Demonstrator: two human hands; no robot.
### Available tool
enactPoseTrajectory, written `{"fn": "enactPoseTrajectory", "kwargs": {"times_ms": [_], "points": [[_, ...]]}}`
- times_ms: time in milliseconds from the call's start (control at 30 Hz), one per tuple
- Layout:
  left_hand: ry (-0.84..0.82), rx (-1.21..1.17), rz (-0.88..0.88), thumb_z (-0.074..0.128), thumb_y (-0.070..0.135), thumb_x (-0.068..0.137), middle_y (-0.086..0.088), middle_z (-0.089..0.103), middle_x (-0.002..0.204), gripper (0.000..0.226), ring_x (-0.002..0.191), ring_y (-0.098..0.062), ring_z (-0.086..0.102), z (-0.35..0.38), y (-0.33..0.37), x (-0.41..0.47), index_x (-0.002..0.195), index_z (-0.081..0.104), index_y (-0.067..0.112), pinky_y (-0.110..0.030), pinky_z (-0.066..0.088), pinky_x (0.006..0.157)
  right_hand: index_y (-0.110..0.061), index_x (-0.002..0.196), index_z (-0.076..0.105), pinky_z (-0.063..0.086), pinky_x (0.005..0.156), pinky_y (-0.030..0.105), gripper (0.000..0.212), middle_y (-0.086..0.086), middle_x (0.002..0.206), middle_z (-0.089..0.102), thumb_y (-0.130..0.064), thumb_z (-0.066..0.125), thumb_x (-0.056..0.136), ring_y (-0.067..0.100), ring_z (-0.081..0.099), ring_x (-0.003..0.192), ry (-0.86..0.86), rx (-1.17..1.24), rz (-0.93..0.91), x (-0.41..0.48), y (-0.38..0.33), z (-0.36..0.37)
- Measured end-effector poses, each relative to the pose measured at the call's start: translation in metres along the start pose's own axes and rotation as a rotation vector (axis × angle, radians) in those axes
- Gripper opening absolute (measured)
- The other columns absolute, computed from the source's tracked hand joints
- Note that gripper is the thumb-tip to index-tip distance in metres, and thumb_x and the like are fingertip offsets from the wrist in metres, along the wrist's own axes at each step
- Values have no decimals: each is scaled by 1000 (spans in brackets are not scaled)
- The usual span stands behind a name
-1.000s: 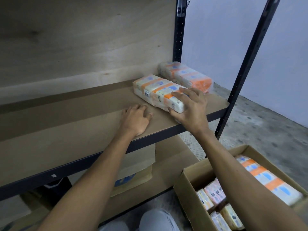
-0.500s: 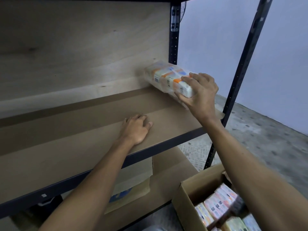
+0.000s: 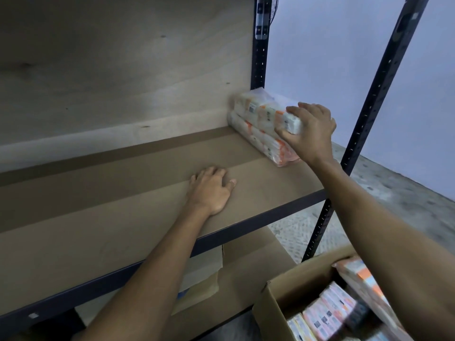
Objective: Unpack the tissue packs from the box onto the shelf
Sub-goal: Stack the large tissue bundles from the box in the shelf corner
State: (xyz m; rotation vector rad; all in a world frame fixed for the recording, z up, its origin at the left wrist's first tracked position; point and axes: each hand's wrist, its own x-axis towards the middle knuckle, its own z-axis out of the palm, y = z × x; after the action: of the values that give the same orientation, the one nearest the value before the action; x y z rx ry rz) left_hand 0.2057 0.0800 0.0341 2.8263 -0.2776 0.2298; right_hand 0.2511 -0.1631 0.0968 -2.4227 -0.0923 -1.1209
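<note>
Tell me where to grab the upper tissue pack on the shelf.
Take the upper tissue pack by its near short end, from the front: it lies lengthwise on the lower pack, far end toward the back panel. The right hand grips it there.

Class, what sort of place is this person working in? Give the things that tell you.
Probably a storeroom or stockroom: a black metal rack upright, a bare brown board shelf, an open brown cardboard box of wrapped tissue packs, and a rough grey concrete floor.

Tissue pack (image 3: 266,114) stacked atop second pack (image 3: 261,141), shelf (image 3: 123,193) back-right corner (orange-white wrap); further packs (image 3: 330,313) in box (image 3: 273,313).
</note>
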Motion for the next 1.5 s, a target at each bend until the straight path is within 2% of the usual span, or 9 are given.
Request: {"fn": "enactPoseTrajectory", "kwargs": {"times_ms": [200,500,633,733,800,867,967,1267,1500], "points": [[41,27,15,34,53,96,-2,40,149,52,137,-23,34,4,-1,2,139,43,25,-43,23,112,-30,120,60,32,100,52,59,-1,136,52,-66,54,74,26,35,131,-32,-12,11,6,-2,10],[55,20,9,35,54,95,-3,40,148,51,136,-23,35,7,-2,5,137,44,26,-43,24,113,-31,124,57,31,102,52,50,1,138,51,-59,49,84,27,34,133,-71,-40,-32,22,5,32],[57,20,9,35,54,95,-2,40,147,50,136,-22,35,8,-2,5,136,45,27,-42,24,112,-30,126,54,7,112,62,50,3,139,49,-60,45,87,26,28,139,-82,-89,-42,26,7,43],[65,19,6,36,53,95,-2,41,147,48,136,-22,35,8,-2,5,135,46,28,-42,23,111,-28,127,54,-5,114,58,51,4,138,50,-60,41,89,24,28,140,-60,-161,-72,26,8,46],[64,14,6,36,53,95,-1,41,146,48,136,-22,35,8,-2,5,135,45,28,-42,23,112,-27,126,55,-2,116,53,51,6,137,52,-58,42,89,25,32,138,-47,-187,-100,26,8,45],[64,11,4,36,54,95,-1,41,146,48,135,-22,35,8,-2,5,135,45,28,-44,24,113,-24,124,58,11,116,46,50,8,134,55,-56,44,89,27,38,133,-30,-165,-129,28,9,44],[66,18,6,36,54,94,-1,42,145,48,135,-22,36,9,-2,5,134,46,28,-43,24,112,-22,122,60,26,108,39,49,8,129,58,-54,47,88,28,46,124,-4,-152,-164,29,11,43],[64,17,9,35,55,94,-1,42,145,49,134,-22,37,8,-3,5,134,45,29,-43,25,111,-24,121,61,27,105,37,46,6,128,59,-54,48,88,27,47,121,17,-129,-166,31,18,40],[73,12,9,36,54,94,-1,44,143,49,133,-22,38,8,-3,5,134,46,28,-43,26,110,-24,122,59,26,108,42,48,6,130,57,-56,47,88,27,45,124,-9,-136,-153,31,17,40]]}}
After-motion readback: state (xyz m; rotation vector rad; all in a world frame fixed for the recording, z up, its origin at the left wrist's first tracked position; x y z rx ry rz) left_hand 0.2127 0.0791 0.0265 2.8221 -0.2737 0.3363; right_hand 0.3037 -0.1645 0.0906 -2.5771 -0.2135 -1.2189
